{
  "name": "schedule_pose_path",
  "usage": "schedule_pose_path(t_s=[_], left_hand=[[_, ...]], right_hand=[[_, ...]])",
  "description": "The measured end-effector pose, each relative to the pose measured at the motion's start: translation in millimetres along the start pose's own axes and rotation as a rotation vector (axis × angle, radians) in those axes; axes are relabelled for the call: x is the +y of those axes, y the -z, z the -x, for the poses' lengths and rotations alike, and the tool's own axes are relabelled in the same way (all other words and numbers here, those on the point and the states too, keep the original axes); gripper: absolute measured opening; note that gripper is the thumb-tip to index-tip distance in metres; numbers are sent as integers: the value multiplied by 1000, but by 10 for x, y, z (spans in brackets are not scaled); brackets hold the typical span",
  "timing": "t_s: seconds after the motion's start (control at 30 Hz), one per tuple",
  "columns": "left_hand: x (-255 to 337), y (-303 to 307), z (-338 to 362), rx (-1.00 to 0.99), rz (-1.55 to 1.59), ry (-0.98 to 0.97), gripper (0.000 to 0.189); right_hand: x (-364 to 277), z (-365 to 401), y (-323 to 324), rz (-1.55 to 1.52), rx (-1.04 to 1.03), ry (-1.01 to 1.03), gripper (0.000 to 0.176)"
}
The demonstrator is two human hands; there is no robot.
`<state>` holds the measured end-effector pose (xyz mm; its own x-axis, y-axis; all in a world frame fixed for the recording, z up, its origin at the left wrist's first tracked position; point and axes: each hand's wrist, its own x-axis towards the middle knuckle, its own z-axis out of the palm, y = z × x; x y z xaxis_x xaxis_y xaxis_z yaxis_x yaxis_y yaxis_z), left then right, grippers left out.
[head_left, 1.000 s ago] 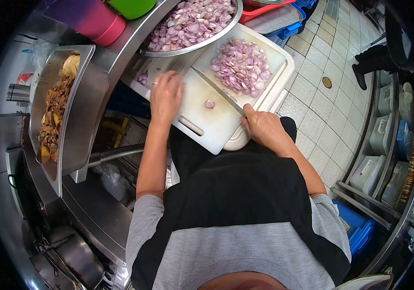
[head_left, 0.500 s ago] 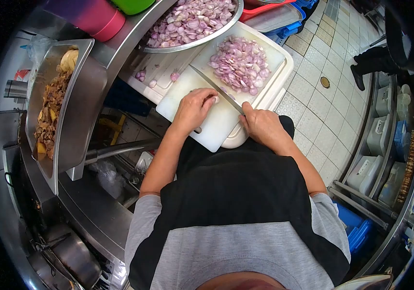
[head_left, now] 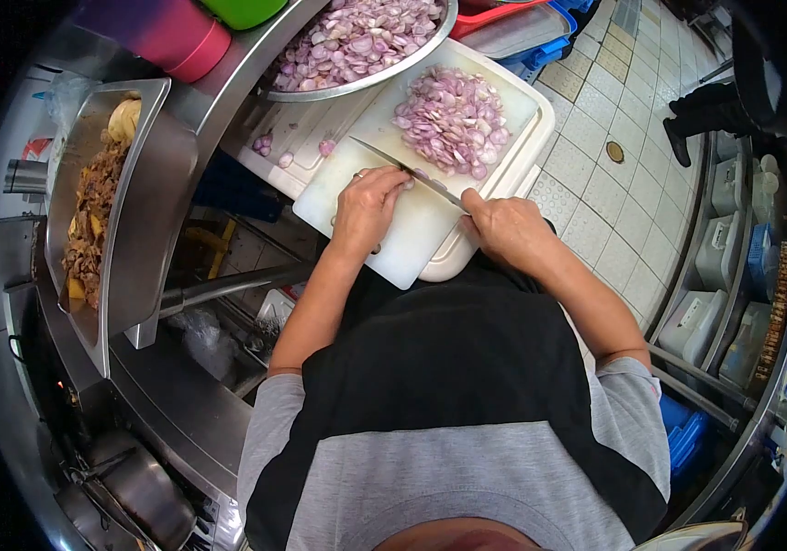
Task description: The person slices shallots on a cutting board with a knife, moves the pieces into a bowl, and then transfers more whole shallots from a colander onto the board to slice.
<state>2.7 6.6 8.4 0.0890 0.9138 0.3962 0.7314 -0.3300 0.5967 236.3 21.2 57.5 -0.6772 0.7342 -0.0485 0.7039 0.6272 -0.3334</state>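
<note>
My right hand [head_left: 507, 227] is closed round the handle of a knife [head_left: 391, 160], whose blade slants up and left over the white cutting board [head_left: 402, 243]. Against the blade, the curled fingers of my left hand [head_left: 368, 208] hold a shallot [head_left: 407, 185], mostly hidden under the fingertips. Beyond the knife, a heap of sliced shallots [head_left: 453, 119] lies on the far part of the board. A few whole shallots [head_left: 285, 159] rest on the pale lid [head_left: 309, 129] to the left.
A large metal bowl of sliced shallots [head_left: 269, 95] stands at the top. At left is a steel tray [head_left: 150, 156] of cooked food, with a pink container [head_left: 199, 57] above. Shelves with boxes [head_left: 692, 323] line the right side, where a person's dark-clothed leg [head_left: 701, 112] shows.
The knife blade has tilted and shifted slightly left, its handle still in my right hand. My left fingers have moved slightly left with the shallot. The view has shifted a little.
</note>
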Motion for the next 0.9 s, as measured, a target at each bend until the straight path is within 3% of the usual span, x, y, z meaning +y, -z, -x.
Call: schedule_pose_path(t_s=[0.17,0.27,0.57,0.77,0.9], left_hand=[[-19,7,28,-1,-4,-27,21],[-8,3,43,-2,3,2,22],[-33,-32,61,65,-16,-36,19],[2,-26,49,80,-8,-43,17],[-4,-19,54,84,-5,-41,16]], right_hand=[[17,-17,95,-41,-128,-23,25],[68,-189,-178,-115,-55,-6,25],[-84,-75,158,-56,-166,-61,25],[9,-298,-201,-113,-57,-15,25],[-59,-202,37,-45,-102,-10,25]])
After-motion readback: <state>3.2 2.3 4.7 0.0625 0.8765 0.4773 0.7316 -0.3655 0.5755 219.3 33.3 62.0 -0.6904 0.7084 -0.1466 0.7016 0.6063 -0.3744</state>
